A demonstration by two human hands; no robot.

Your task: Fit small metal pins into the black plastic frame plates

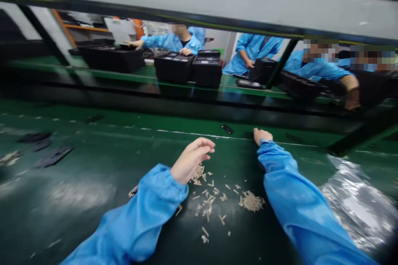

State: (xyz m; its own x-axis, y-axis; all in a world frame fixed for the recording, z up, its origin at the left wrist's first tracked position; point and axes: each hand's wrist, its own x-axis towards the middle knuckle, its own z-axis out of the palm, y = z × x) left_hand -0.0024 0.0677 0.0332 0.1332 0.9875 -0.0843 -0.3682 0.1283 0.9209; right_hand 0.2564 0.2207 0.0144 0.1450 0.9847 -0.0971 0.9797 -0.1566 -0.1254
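Note:
My left hand (193,160) hovers over the green work surface with its fingers loosely bent and apart, and nothing shows in it. Below it lies a loose scatter of small pale strips (209,203), partly hidden by the hand. To the right of these is a denser heap of small pale pieces (251,201). My right hand (263,136) reaches farther forward, near the white line on the surface, with its fingers curled in. What it holds, if anything, is hidden. A small black part (227,128) lies to its left.
A clear plastic bag (362,205) with contents lies at the right. Flat dark parts (54,156) lie at the left. A grey shelf beam (199,2) crosses overhead. Beyond, people in blue smocks work around black bins (174,68).

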